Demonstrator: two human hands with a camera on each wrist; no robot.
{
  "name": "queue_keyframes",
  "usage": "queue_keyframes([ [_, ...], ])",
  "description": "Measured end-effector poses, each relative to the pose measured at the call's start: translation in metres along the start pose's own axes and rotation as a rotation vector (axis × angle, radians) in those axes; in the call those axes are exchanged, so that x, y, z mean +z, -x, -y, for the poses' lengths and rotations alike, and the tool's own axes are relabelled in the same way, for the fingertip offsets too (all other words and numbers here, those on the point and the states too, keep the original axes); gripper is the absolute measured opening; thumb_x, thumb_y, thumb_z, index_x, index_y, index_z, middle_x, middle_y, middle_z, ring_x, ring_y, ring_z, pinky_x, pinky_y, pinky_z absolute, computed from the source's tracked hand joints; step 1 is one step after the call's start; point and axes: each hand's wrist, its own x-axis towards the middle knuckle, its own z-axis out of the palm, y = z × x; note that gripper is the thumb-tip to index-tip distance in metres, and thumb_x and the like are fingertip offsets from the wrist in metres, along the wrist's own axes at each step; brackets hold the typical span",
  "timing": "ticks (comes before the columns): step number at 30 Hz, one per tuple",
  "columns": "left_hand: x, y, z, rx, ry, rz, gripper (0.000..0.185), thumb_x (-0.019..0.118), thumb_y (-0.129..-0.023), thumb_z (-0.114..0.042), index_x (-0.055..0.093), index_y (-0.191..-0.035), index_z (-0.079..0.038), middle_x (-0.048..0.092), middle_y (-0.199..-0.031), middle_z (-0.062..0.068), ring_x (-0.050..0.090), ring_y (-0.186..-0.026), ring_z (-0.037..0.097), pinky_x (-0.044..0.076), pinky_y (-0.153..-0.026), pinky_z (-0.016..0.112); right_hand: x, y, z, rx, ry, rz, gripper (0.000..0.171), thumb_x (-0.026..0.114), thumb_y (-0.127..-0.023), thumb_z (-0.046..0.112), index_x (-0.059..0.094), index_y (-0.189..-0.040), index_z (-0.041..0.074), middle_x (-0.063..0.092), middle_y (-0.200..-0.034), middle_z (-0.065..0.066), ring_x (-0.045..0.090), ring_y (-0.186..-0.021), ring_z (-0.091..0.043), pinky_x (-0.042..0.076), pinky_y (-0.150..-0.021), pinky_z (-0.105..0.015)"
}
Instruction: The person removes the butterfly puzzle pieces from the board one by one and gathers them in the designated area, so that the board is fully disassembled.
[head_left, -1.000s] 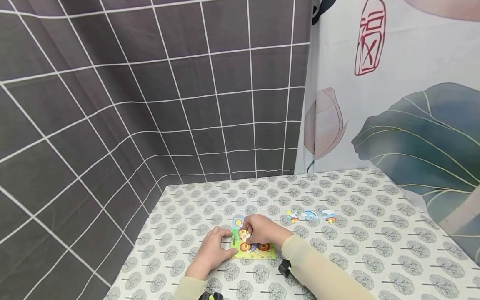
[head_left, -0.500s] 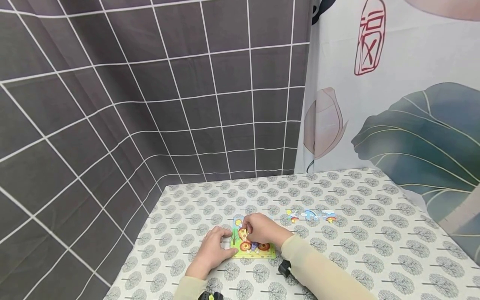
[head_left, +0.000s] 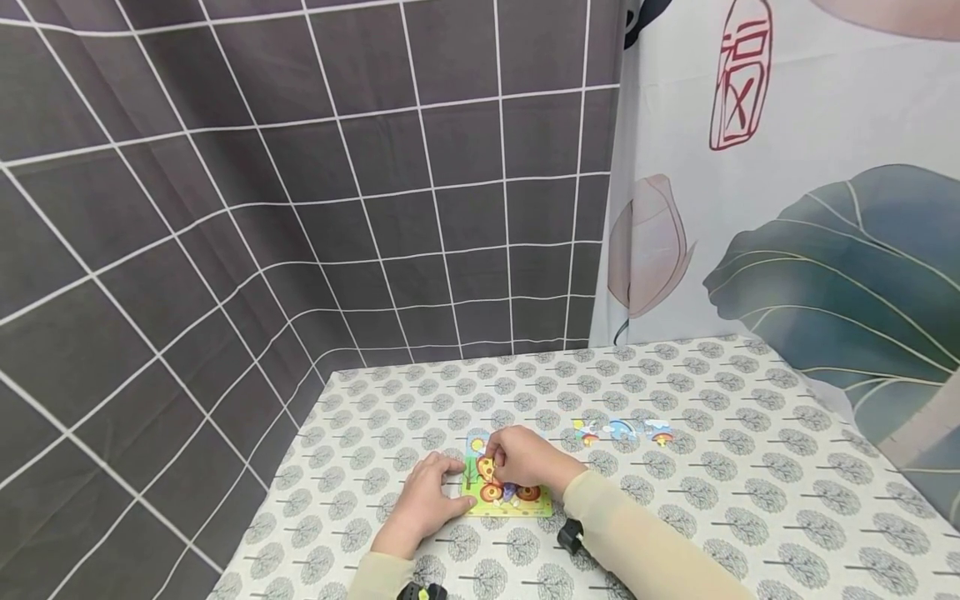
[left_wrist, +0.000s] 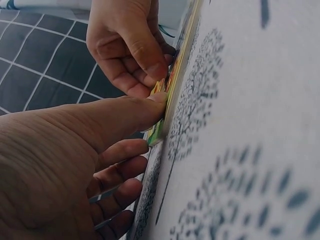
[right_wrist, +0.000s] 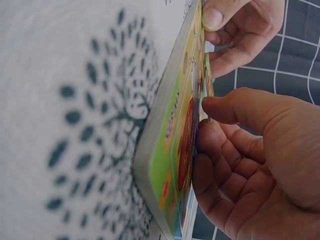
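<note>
A small picture puzzle board (head_left: 525, 511), with a green lower border and red-and-orange wheel-like shapes, lies on the table. My left hand (head_left: 426, 504) holds its near left corner, thumb (left_wrist: 145, 110) pressing on top and forefinger at the edge; the other fingers are off the board. Over the board's middle, my right hand (head_left: 527, 457) pinches a thin puzzle piece (right_wrist: 209, 89) between thumb and fingers. In the right wrist view that piece stands on edge, tilted up from the board, and its picture is mostly hidden. The right hand covers the board's upper right part.
Behind and to the right of the board, three loose puzzle pieces lie in a row: a left one (head_left: 587, 432), a blue one with a rainbow (head_left: 621, 430) and a right one (head_left: 660, 433). The tree-print tablecloth (head_left: 750, 483) meets a dark checked curtain (head_left: 450, 208) behind.
The piece under my right fingers has turned slightly, showing more orange and less white than a second ago. My right hand has shifted very little; the left hand and board have stayed put.
</note>
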Motion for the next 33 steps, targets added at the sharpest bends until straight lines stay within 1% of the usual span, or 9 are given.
queue_keyframes([
  [8, 0.002, -0.001, 0.003, 0.004, -0.004, -0.002, 0.052, 0.093, -0.076, -0.032, 0.073, -0.120, -0.012, 0.061, -0.112, -0.005, 0.056, -0.103, 0.019, 0.053, -0.092, 0.044, 0.000, 0.001, 0.001, 0.002, -0.012, -0.002, 0.022, 0.078, -0.079, -0.003, 0.073, -0.092, 0.013, 0.058, -0.071, 0.009, 0.054, -0.061, -0.005, 0.050, -0.057, -0.022],
  [13, 0.002, -0.001, 0.003, 0.006, -0.007, -0.005, 0.053, 0.093, -0.075, -0.032, 0.073, -0.120, -0.013, 0.060, -0.111, -0.006, 0.056, -0.102, 0.019, 0.053, -0.090, 0.043, -0.003, 0.004, 0.000, 0.008, -0.004, -0.001, 0.021, 0.078, -0.079, -0.002, 0.072, -0.092, 0.014, 0.058, -0.071, 0.009, 0.054, -0.063, -0.006, 0.051, -0.059, -0.023],
  [19, 0.003, -0.002, 0.004, -0.002, -0.008, -0.005, 0.053, 0.093, -0.075, -0.033, 0.073, -0.120, -0.014, 0.060, -0.110, -0.007, 0.054, -0.100, 0.017, 0.052, -0.089, 0.042, -0.008, 0.010, -0.007, 0.013, 0.020, -0.015, 0.021, 0.078, -0.080, 0.004, 0.073, -0.096, 0.015, 0.059, -0.073, 0.011, 0.054, -0.065, -0.006, 0.051, -0.067, -0.026],
  [22, 0.003, -0.002, 0.004, -0.021, -0.002, -0.003, 0.053, 0.093, -0.075, -0.033, 0.073, -0.121, -0.015, 0.059, -0.110, -0.008, 0.054, -0.100, 0.016, 0.052, -0.089, 0.041, -0.011, 0.014, -0.012, 0.014, 0.028, -0.025, 0.021, 0.079, -0.080, 0.005, 0.073, -0.097, 0.016, 0.059, -0.072, 0.011, 0.054, -0.065, -0.006, 0.051, -0.069, -0.027],
  [26, 0.003, -0.001, 0.004, -0.027, 0.002, -0.001, 0.054, 0.093, -0.075, -0.034, 0.072, -0.121, -0.015, 0.059, -0.110, -0.008, 0.054, -0.100, 0.016, 0.053, -0.089, 0.041, -0.015, 0.020, -0.018, 0.027, 0.015, -0.035, 0.022, 0.078, -0.080, 0.004, 0.073, -0.096, 0.017, 0.059, -0.072, 0.011, 0.054, -0.066, -0.007, 0.051, -0.070, -0.029],
  [30, 0.003, 0.000, 0.004, -0.017, 0.002, -0.005, 0.053, 0.093, -0.075, -0.033, 0.073, -0.121, -0.015, 0.059, -0.110, -0.008, 0.054, -0.100, 0.016, 0.053, -0.089, 0.042, -0.022, 0.025, -0.021, 0.052, -0.007, -0.034, 0.023, 0.077, -0.079, 0.003, 0.073, -0.097, 0.017, 0.059, -0.075, 0.010, 0.055, -0.069, -0.009, 0.051, -0.071, -0.031],
  [33, 0.003, -0.001, 0.003, -0.023, -0.001, -0.003, 0.054, 0.093, -0.075, -0.034, 0.073, -0.121, -0.015, 0.059, -0.110, -0.008, 0.054, -0.100, 0.016, 0.053, -0.089, 0.042, -0.027, 0.030, -0.023, 0.057, -0.002, -0.036, 0.022, 0.077, -0.080, 0.003, 0.072, -0.097, 0.017, 0.059, -0.075, 0.010, 0.055, -0.070, -0.009, 0.051, -0.071, -0.031],
])
